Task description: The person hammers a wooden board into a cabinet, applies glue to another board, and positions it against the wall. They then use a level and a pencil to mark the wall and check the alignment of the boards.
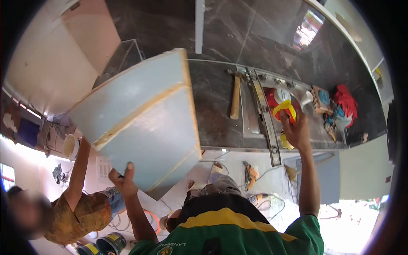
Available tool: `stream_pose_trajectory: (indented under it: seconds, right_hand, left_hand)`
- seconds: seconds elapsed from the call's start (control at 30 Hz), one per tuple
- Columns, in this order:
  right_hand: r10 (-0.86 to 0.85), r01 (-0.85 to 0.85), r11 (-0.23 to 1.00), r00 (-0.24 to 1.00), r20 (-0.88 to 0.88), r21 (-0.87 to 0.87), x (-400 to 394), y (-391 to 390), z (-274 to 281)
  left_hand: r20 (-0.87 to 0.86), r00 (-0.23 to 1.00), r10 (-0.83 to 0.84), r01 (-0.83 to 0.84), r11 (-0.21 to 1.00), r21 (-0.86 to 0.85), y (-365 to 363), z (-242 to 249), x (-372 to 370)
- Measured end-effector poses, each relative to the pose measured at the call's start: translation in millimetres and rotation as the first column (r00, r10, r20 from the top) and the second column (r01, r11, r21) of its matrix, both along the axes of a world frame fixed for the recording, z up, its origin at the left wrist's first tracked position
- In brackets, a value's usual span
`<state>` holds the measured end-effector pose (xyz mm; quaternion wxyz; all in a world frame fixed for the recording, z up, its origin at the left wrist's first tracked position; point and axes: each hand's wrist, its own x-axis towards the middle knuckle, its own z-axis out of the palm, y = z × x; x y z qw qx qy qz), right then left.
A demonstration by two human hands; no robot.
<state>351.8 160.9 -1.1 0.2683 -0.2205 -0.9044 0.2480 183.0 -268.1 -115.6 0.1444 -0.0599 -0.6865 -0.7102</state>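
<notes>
My left hand (pixel 124 180) grips the lower edge of a large light-grey panel (pixel 148 127) with tan strips across it and along its edge. The panel is tilted up beside the dark counter. My right hand (pixel 297 131) is closed on a small yellow-and-red object (pixel 285 109) above the counter; its kind is not clear. Just left of that hand, a long spirit level (pixel 265 117) lies across the sink area. A hammer (pixel 235 95) with a wooden handle rests on the counter, left of the level.
A co-worker (pixel 80 212) at the left raises an arm to the panel's lower left edge. Red cloth (pixel 346 104) and a perforated brick-like block (pixel 321 100) sit at the counter's right. Cords and a power tool (pixel 250 174) lie on the floor; buckets (pixel 111 243) stand lower left.
</notes>
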Motion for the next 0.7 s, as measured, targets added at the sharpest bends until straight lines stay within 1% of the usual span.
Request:
stream_pose_trajectory:
  seconds: [0.03, 0.07, 0.13, 0.17, 0.2, 0.23, 0.27, 0.3, 0.33, 0.4, 0.47, 0.5, 0.53, 0.6, 0.63, 0.67, 0.7]
  right_hand:
    - [-0.015, 0.015, 1.0, 1.0, 0.014, -0.021, 7, -2, -10]
    - [-0.023, 0.024, 0.999, 0.999, 0.026, -0.042, 13, -6, -18]
    - [-0.041, 0.043, 0.997, 0.999, 0.033, -0.059, 23, -15, -33]
    - [-0.069, 0.071, 0.991, 0.997, 0.022, -0.117, 27, -19, -42]
    - [-0.096, 0.097, 0.98, 0.995, 0.015, -0.175, 30, -22, -49]
    - [-0.06, 0.076, 0.97, 0.995, 0.075, -0.232, 33, -23, -51]
    - [-0.056, 0.073, 0.968, 0.995, 0.077, -0.24, 36, -24, -58]
    - [-0.056, 0.076, 0.948, 0.996, 0.072, -0.31, 39, -27, -68]
    - [-0.057, 0.078, 0.922, 0.996, 0.068, -0.378, 42, -28, -79]
    - [-0.046, 0.07, 0.922, 0.996, 0.072, -0.38, 47, -30, -95]
    - [-0.044, 0.106, 0.909, 0.986, 0.161, -0.402, 48, -35, -101]
    - [-0.062, 0.168, 0.889, 0.966, 0.253, -0.425, 46, -44, -89]
    - [-0.034, 0.14, 0.898, 0.967, 0.251, -0.417, 46, -44, -92]
    - [-0.029, 0.088, 0.933, 0.985, 0.171, -0.349, 55, -44, -107]
    - [-0.035, 0.104, 0.918, 0.983, 0.18, -0.384, 60, -43, -111]
    - [-0.052, 0.128, 0.9, 0.98, 0.19, -0.416, 65, -41, -114]
    - [-0.093, 0.166, 0.895, 0.977, 0.191, -0.413, 70, -40, -115]
  left_hand:
    - [0.029, 0.988, 0.153, -0.155, 0.979, 0.134, 10, 1, -1]
    - [0.031, 0.99, 0.138, -0.141, 0.983, 0.118, 8, 4, -3]
    - [0.138, 0.987, 0.086, -0.09, 0.996, 0.02, -3, 14, -9]
    - [0.183, 0.977, 0.111, -0.107, 0.994, -0.036, -4, 18, -13]
    - [0.185, 0.976, 0.118, -0.111, 0.993, -0.048, -2, 17, -19]
    - [0.217, 0.972, 0.095, -0.103, 0.994, 0.029, 3, 13, -29]
    - [0.245, 0.967, 0.067, -0.095, 0.99, 0.107, 9, 10, -37]
    - [0.244, 0.964, 0.103, -0.105, 0.994, -0.002, 14, 12, -43]
    - [0.193, 0.979, 0.069, -0.089, 0.991, 0.099, 25, 4, -55]
    - [0.292, 0.95, -0.11, 0.013, 0.949, 0.315, 35, -23, -79]
    - [0.394, 0.895, -0.208, 0.058, 0.932, 0.359, 49, -47, -99]
    - [0.394, 0.893, -0.219, 0.069, 0.93, 0.361, 61, -54, -106]
    - [0.39, 0.893, -0.226, 0.075, 0.928, 0.366, 76, -61, -113]
    - [0.445, 0.857, -0.259, 0.107, 0.935, 0.338, 95, -77, -134]
    - [0.444, 0.86, -0.252, 0.094, 0.933, 0.347, 106, -80, -140]
    - [0.441, 0.85, -0.289, 0.102, 0.91, 0.402, 118, -83, -146]
    - [0.435, 0.835, -0.337, 0.119, 0.883, 0.455, 133, -84, -148]
